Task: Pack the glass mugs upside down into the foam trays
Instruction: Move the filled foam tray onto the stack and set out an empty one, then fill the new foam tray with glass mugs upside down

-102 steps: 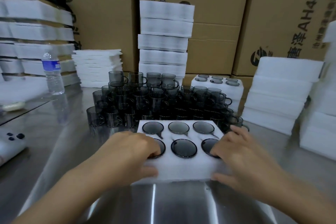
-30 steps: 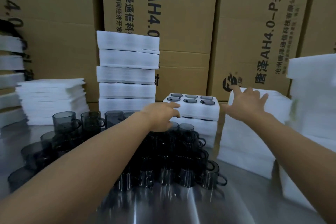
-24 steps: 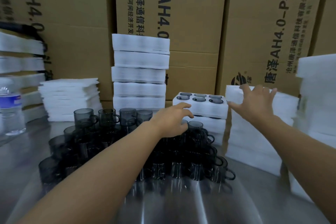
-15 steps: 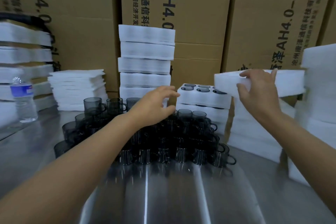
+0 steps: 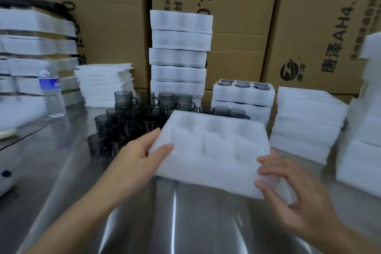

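The left hand [image 5: 142,159] reaches in from the lower left and grips the left edge of an empty foam tray [image 5: 214,150], thumb lying on top and fingers along and under the edge. The right hand [image 5: 288,192] comes in from the lower right with its fingers spread and bent over the tray's near right corner. Motion blur hides the contact, so I cannot tell whether it grips or only touches.

The one tray between the two hands sits low over the steel surface [image 5: 185,222], tilted with its far edge higher, directly in front of the glass mugs [image 5: 123,99]. It is white, thick and soft-edged, with round hollows in two rows (too blurred to count surely).

The mugs are smoky grey with side handles, standing upright in a packed, layered cluster too dense to count. Behind them to the right, two filled trays [image 5: 243,97] are stacked, the top one showing six mug bases. Further back stands a tall stack of five foam trays [image 5: 179,57], with a pile of thin foam sheets [image 5: 103,82] to its left. One water bottle [image 5: 51,93] stands at the left, and cardboard boxes [image 5: 237,27] line the back.
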Demonstrator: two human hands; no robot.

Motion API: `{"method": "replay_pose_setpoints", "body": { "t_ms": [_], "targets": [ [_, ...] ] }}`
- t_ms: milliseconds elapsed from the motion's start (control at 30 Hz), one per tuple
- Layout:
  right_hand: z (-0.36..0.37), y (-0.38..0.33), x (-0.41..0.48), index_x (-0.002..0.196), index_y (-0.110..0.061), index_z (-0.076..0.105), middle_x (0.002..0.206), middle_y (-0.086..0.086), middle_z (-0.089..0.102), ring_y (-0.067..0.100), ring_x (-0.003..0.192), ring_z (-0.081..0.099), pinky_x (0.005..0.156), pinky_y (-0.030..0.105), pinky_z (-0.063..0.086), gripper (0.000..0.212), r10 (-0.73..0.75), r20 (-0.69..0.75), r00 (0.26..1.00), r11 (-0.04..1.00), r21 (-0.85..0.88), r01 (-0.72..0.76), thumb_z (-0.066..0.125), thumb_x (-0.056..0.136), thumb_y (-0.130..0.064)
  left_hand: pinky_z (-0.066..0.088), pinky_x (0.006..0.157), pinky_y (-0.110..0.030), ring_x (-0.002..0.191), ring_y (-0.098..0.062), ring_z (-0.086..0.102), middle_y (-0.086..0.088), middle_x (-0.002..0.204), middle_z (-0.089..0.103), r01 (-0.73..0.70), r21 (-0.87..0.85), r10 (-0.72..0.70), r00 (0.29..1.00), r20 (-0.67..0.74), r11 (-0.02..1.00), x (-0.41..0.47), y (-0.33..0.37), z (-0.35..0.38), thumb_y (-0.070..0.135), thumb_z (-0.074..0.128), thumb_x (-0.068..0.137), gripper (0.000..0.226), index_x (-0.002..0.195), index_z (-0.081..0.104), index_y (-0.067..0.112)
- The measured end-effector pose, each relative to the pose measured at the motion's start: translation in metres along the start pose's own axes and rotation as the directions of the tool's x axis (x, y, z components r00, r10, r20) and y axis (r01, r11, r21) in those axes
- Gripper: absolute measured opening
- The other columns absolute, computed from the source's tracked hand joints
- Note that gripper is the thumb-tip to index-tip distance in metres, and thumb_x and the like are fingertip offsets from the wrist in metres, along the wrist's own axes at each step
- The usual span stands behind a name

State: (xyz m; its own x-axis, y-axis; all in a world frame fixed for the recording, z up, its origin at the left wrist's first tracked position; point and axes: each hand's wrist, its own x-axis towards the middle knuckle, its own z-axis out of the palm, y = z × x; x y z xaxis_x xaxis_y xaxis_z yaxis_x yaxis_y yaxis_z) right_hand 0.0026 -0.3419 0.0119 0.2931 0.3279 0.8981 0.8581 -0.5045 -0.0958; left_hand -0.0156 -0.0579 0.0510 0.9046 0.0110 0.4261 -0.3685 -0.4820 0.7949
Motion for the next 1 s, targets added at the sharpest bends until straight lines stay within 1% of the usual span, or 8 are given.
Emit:
{"method": "replay_pose_setpoints", "body": {
  "t_ms": [267,433,567,667,733,833,900,1000],
  "targets": [
    [0.003,-0.002,-0.039,0.079,-0.011,0.067,0.089,-0.001,0.064,0.019,0.093,0.066,0.089,0.039,0.051,0.003,-0.036,0.001,0.999,0.996,0.076,0.036,0.067,0.078,-0.014,0.048,0.081,-0.009,0.097,0.008,0.064,0.031,0.100,0.067,0.123,-0.151,-0.132,0.990,-0.048,0.981,-0.066,-0.016,-0.003,0.037,0.074,0.066,0.043,0.107,0.063,0.042],
    [0.010,0.007,-0.043,0.082,-0.011,0.068,0.092,0.000,0.064,0.018,0.095,0.065,0.088,0.042,0.052,0.012,0.001,0.129,0.992,0.997,0.077,-0.011,0.064,0.083,-0.021,0.049,0.081,-0.012,0.091,0.012,0.063,0.037,0.089,0.066,0.218,0.235,-0.209,0.976,-0.062,0.947,-0.068,-0.015,0.001,0.041,0.064,0.079,0.020,0.097,0.061,0.048],
    [0.009,0.011,-0.031,0.087,-0.014,0.066,0.095,-0.004,0.062,0.011,0.098,0.062,0.099,0.027,0.045,0.014,-0.011,0.213,0.977,0.998,0.060,-0.002,0.058,0.088,-0.025,0.048,0.076,-0.027,0.089,-0.008,0.062,0.013,0.088,0.068,0.190,0.656,-0.196,0.978,-0.065,0.730,-0.054,-0.007,0.001,0.062,0.042,0.080,0.039,0.101,0.063,0.038],
    [0.010,0.013,-0.025,0.088,-0.015,0.066,0.093,-0.005,0.061,0.011,0.096,0.061,0.099,0.024,0.043,0.019,-0.018,0.258,0.966,0.999,0.047,0.006,0.055,0.090,-0.030,0.041,0.064,-0.029,0.089,-0.015,0.060,0.007,0.078,0.059,0.125,0.816,-0.162,0.986,-0.039,0.565,-0.036,-0.001,0.002,0.065,0.034,0.083,0.044,0.089,0.059,0.029],
    [0.010,0.013,-0.023,0.089,-0.016,0.065,0.093,-0.006,0.062,0.011,0.096,0.060,0.096,0.025,0.045,0.021,-0.012,0.285,0.959,0.999,0.038,0.001,0.053,0.091,-0.032,0.043,0.072,-0.029,0.099,-0.014,0.059,0.010,0.087,0.060,0.059,0.832,-0.097,0.995,-0.007,0.551,-0.021,0.001,0.003,0.063,0.034,0.086,0.042,0.105,0.059,0.036],
    [0.009,0.015,-0.017,0.091,-0.017,0.066,0.092,-0.006,0.061,0.011,0.095,0.059,0.095,0.029,0.044,0.025,-0.005,0.344,0.939,1.000,0.007,0.003,0.052,0.091,-0.037,0.022,0.109,-0.021,0.140,0.002,0.020,0.025,0.147,0.035,-0.199,0.725,-0.011,0.962,0.274,0.660,0.005,-0.002,0.006,0.057,0.039,0.093,0.053,0.142,0.036,0.039],
    [0.008,0.015,-0.013,0.092,-0.020,0.067,0.092,-0.007,0.060,0.008,0.095,0.058,0.100,0.035,0.041,0.022,0.002,0.385,0.923,1.000,-0.022,0.007,0.056,0.087,-0.038,-0.003,0.110,-0.013,0.139,0.012,-0.008,0.032,0.151,0.009,-0.414,0.572,0.066,0.846,0.530,0.708,0.024,-0.003,0.014,0.051,0.039,0.096,0.051,0.145,0.031,0.038],
    [0.006,0.013,-0.005,0.088,-0.022,0.069,0.090,-0.010,0.059,0.007,0.094,0.059,0.103,0.037,0.038,0.028,0.029,0.395,0.918,0.998,-0.065,-0.004,0.053,0.089,-0.046,-0.006,0.112,-0.015,0.135,0.015,-0.010,0.032,0.150,0.010,-0.439,0.487,0.062,0.787,0.614,0.755,0.051,-0.011,0.028,0.047,0.038,0.098,0.048,0.145,0.033,0.037]
  ]
}}
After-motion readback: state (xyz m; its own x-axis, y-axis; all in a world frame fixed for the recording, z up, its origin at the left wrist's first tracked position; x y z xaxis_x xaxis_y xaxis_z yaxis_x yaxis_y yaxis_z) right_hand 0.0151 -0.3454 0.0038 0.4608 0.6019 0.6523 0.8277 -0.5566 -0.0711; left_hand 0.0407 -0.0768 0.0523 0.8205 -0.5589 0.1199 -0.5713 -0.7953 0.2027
